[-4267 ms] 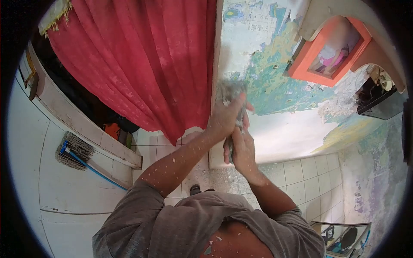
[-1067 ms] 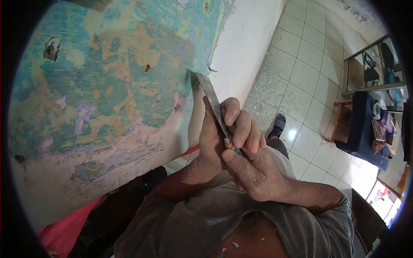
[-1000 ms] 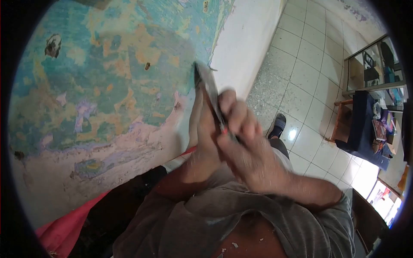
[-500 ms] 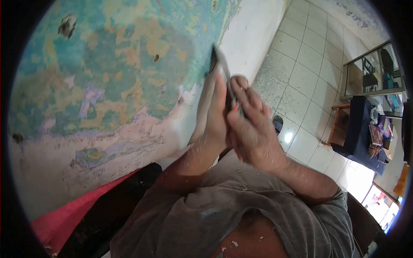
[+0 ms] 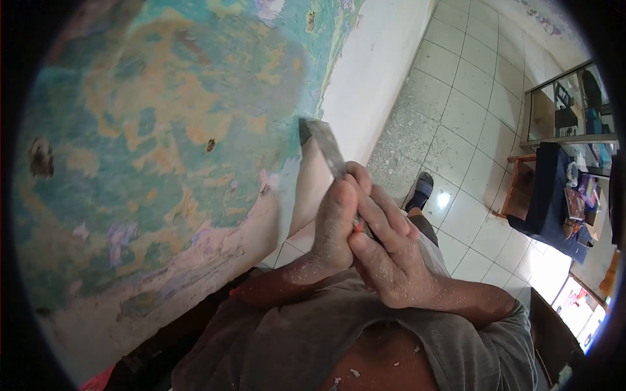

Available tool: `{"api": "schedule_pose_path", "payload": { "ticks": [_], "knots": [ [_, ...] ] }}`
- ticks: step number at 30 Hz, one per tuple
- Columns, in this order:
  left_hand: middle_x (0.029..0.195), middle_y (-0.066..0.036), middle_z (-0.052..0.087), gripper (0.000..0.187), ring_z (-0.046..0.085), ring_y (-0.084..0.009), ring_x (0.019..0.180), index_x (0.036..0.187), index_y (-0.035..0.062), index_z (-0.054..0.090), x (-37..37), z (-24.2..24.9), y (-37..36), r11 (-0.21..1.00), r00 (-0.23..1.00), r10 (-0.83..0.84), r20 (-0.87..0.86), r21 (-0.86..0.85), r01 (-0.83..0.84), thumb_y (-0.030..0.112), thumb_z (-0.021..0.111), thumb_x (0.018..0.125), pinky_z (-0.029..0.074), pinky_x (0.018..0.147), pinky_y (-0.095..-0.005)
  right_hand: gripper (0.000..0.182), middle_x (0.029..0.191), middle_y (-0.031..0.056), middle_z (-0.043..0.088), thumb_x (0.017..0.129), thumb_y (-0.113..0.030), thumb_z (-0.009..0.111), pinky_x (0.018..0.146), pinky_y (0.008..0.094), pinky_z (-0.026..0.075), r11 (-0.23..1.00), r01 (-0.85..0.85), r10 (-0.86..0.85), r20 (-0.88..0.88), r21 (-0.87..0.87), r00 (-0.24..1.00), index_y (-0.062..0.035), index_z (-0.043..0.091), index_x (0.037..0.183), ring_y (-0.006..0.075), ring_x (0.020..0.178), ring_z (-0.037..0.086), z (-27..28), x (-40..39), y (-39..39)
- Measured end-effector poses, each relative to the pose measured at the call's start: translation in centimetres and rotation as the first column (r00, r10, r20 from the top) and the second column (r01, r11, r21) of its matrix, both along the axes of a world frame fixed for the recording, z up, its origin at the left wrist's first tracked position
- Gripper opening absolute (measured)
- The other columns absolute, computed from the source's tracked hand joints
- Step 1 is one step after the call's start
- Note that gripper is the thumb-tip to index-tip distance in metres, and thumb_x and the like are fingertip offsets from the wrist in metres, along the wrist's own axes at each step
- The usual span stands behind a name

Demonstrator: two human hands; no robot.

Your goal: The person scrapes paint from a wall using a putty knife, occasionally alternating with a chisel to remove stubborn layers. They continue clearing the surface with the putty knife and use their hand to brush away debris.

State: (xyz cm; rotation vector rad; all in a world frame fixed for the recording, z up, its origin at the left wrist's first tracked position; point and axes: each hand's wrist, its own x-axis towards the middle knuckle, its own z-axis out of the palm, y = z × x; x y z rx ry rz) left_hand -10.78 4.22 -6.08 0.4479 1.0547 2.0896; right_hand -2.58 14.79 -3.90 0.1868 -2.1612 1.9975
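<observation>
Both my hands grip one metal scraper (image 5: 324, 144). My left hand (image 5: 335, 225) wraps the handle from the left, and my right hand (image 5: 386, 264) closes over it from the right and below. A bit of orange handle shows between my fingers. The flat blade points up and to the left. Its tip touches the wall (image 5: 163, 150) at the edge where mottled green, orange and purple paint meets a bare white strip (image 5: 375, 58). Pale dust and paint flakes speckle my hands, my forearms and my grey shirt.
White floor tiles (image 5: 469, 130) stretch to the right, with grey debris near the wall's base. My sandalled foot (image 5: 421, 190) stands on them. A low table under a dark blue cloth (image 5: 551, 195) and a glass cabinet (image 5: 567, 104) stand at the far right.
The blade sat higher against the paint edge half a second ago; it is now lower in view with both hands drawn down. The view has shifted along the wall.
</observation>
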Motion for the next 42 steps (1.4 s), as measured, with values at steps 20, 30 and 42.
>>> {"api": "schedule_pose_path", "payload": {
  "ticks": [20,30,42],
  "knots": [
    [0.077,-0.018,0.062,0.049,0.067,-0.0315,0.07,0.106,0.0093,0.034,-0.9,0.8,0.9,0.99,0.951,0.131,0.279,0.022,-0.142,0.058,0.031,0.102,0.06,0.071,-0.0463,0.058,0.151,0.0265,0.033,0.104,-0.022,0.046,0.104,0.0407,0.038,0.999,-0.037,0.038,0.133,-0.013,0.99,-0.0025,0.024,0.155,0.0343,0.132,0.044,-0.2,-1.4,0.6],
    [0.075,-0.016,0.062,0.049,0.067,-0.0282,0.069,0.098,0.0116,0.038,-2.1,2.2,2.5,0.979,0.967,0.163,0.197,-0.151,-0.134,0.061,0.033,0.101,0.06,0.067,-0.0443,0.058,0.133,0.0171,0.049,0.106,-0.029,0.043,0.073,0.0268,0.051,0.871,0.324,-0.139,-0.446,0.37,0.884,-0.007,0.023,0.156,0.0146,0.089,0.06,-3.7,-2.4,-0.1],
    [0.077,-0.011,0.059,0.063,0.064,-0.029,0.067,0.105,0.0104,0.043,-1.0,2.1,3.5,0.96,0.98,0.186,0.07,-0.225,-0.166,0.072,0.039,0.094,0.057,0.063,-0.0441,0.059,0.135,0.014,0.048,0.106,-0.034,0.045,0.084,0.0283,0.049,0.996,0.091,-0.091,0.038,-0.005,0.995,-0.008,0.026,0.155,0.0159,0.101,0.057,-1.9,-2.1,1.6]
  ]
}}
